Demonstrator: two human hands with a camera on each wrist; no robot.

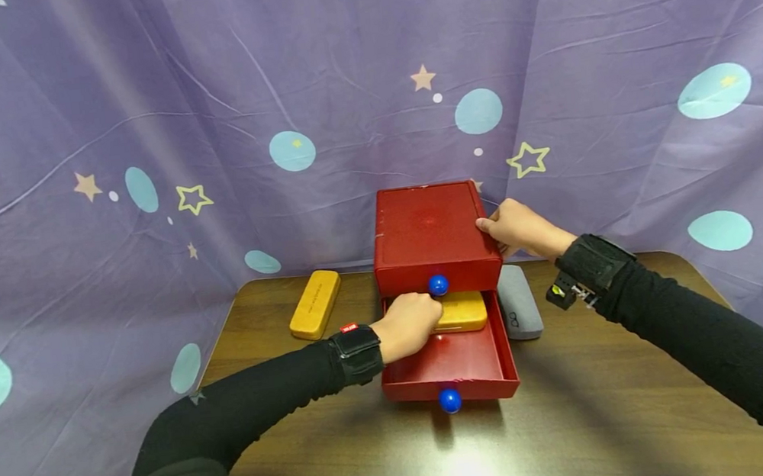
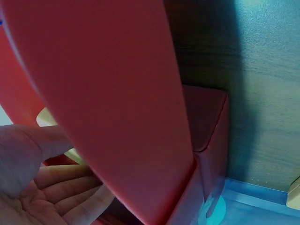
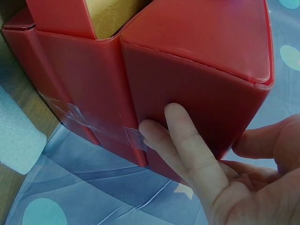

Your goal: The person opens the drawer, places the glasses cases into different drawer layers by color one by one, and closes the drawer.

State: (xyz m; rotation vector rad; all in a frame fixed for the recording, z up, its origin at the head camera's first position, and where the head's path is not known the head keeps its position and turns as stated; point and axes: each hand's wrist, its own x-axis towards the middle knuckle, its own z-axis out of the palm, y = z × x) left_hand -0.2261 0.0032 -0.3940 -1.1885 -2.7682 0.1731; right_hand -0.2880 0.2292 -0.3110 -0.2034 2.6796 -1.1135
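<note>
From the head camera: a person's left hand [image 1: 412, 324] curls around a yellow case [image 1: 461, 311] lying in the pulled-out lower drawer [image 1: 452, 365] of a red two-drawer chest [image 1: 431, 237], while the right hand [image 1: 515, 227] steadies the chest's upper right edge. The case sits at the back of that drawer, just under the chest's upper blue knob [image 1: 437, 285]. The work seems best done with the chest kept braced and the case kept level, clear of the closed drawer overhead. A second yellow case [image 1: 315, 303] lies to the chest's left, a grey case [image 1: 519, 300] against its right side.

From the left wrist: loosely bent fingers [image 2: 65, 180] sit beneath the chest's red wall; the grip itself cannot be told here.

From the right wrist: straight fingers [image 3: 187, 140] press flat on the chest's glossy red side, thumb behind its corner, holding nothing.
</note>
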